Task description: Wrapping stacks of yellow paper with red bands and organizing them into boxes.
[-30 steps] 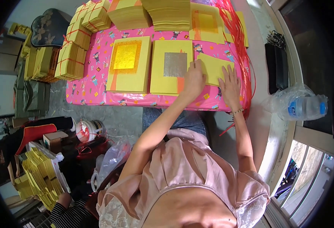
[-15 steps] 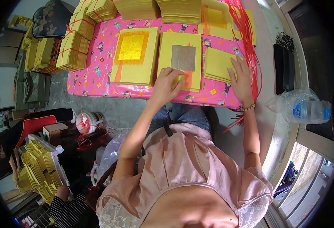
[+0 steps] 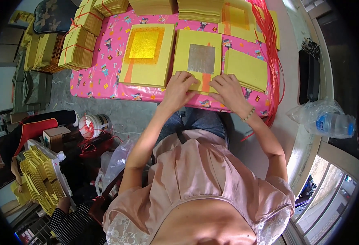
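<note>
A stack of yellow paper (image 3: 182, 49) with a silver-grey square (image 3: 202, 58) and an orange stripe on its top sheet lies at the table's front. My left hand (image 3: 180, 87) is closed at the stack's near left corner, fingers curled over the paper. At the near right corner my right hand (image 3: 229, 90), with a beaded bracelet, bends its fingers onto the same paper; its thumb points inward. To the left sits a stack with a gold square (image 3: 143, 43) bordered in orange. A smaller pile of plain yellow paper (image 3: 247, 69) lies just beyond my right hand.
Tied yellow bundles (image 3: 79, 47) and taller stacks (image 3: 200, 9) line the far part of the pink patterned table (image 3: 102, 83). Red strings (image 3: 269, 61) hang over its right edge. A plastic bottle (image 3: 332, 124) lies at right; a white bucket (image 3: 93, 125) stands on the floor at left.
My right hand has left the small plain pile and moved left to the near right corner of the silver-square stack. My left hand stays at that stack's near left corner.
</note>
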{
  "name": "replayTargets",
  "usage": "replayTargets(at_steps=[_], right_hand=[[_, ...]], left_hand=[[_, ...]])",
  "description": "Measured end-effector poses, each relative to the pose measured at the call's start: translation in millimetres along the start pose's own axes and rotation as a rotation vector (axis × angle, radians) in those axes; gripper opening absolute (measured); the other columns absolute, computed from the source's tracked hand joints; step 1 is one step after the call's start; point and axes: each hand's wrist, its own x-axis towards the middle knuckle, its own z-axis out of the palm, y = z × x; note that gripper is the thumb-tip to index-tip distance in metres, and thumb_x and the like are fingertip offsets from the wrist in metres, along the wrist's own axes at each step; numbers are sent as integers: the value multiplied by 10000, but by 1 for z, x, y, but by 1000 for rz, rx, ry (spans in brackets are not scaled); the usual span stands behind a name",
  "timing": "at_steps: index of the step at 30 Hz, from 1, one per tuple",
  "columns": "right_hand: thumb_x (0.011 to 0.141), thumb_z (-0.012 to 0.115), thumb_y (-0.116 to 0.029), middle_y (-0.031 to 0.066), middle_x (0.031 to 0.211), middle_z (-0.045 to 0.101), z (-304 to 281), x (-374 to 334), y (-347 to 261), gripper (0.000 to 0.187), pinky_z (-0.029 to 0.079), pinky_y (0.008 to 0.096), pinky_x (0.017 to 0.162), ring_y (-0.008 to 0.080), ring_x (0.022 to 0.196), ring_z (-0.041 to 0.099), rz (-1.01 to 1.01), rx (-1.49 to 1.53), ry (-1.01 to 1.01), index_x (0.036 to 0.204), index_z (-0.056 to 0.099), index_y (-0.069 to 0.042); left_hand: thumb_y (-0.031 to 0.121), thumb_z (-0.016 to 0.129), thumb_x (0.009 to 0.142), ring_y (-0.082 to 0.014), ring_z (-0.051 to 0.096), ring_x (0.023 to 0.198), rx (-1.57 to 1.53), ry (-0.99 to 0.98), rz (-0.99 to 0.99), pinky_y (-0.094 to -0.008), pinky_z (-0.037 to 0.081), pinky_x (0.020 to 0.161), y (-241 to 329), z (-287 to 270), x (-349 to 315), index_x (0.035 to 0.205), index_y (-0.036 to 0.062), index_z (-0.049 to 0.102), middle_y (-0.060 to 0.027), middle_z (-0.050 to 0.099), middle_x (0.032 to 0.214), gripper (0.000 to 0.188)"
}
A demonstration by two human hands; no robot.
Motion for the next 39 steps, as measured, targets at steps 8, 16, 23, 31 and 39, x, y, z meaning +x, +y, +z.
replayTargets(at_steps=[8,16,23,31,39], right_hand=[[845,687,-208,73,884,645,-3,1,5,167,468,381,774,255,864,624,-2,72,28,921,667,-61],[887,647,-207,90,817,620,-5,5,4,145,467,401,704,279,786,609,45,124,79,871,654,-63],[899,628,-204,93,804,609,-4,6,4,148,463,404,696,281,779,607,52,125,83,863,643,-61],[902,620,-206,93,784,598,-2,7,3,154,463,410,682,288,765,606,63,111,93,852,640,-62],[892,636,-214,89,771,597,-3,6,1,159,469,406,685,289,765,616,89,128,105,846,642,-62]], left_hand=[[122,774,747,-299,608,990,-68,-5,1,-390,507,851,-2,-5,0,984,78,712,-97,649,1031,248],[144,726,800,-280,623,917,-91,48,-16,-378,519,796,-4,-4,1,919,85,747,-81,661,977,135],[149,722,810,-278,626,910,-85,62,-33,-374,519,786,-1,-5,1,915,87,748,-80,665,960,124],[159,723,816,-278,627,903,-96,75,-47,-378,519,782,-2,-3,1,903,88,751,-78,667,957,116],[165,706,840,-281,633,866,-43,65,-21,-385,520,752,1,-6,6,905,84,726,-77,668,932,106]])
